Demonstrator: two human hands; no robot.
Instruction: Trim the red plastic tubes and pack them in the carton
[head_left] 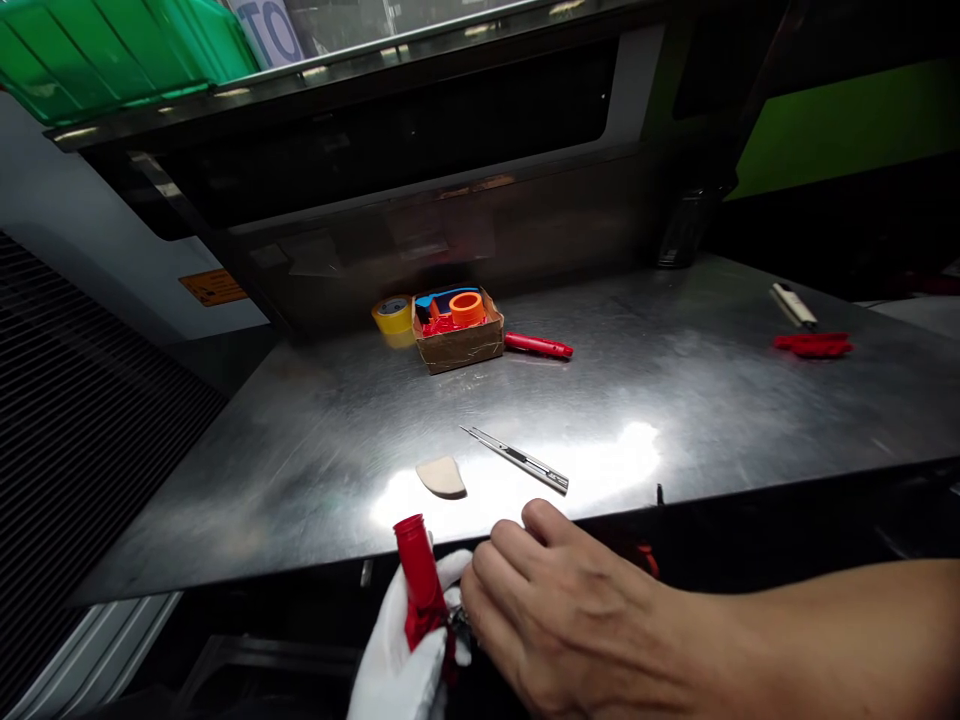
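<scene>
Below the near edge of the bench (675,400), your left hand (401,660), in a white glove, was closed around the lower end of a red tube (417,565) that stood almost upright. Your right hand (555,620) kept its fingers (487,590) curled at the tube's base; whether they pinched anything, I could not tell. The tube looked light, stiff and smooth, so holding around its middle seemed safest.

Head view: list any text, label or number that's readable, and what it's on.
"TO": on the white sign behind the green bin, cut off at the edges.
Too blurred to read: the orange label at far left.
No text visible: the box, tape roll, and red part in the left hand.
</scene>
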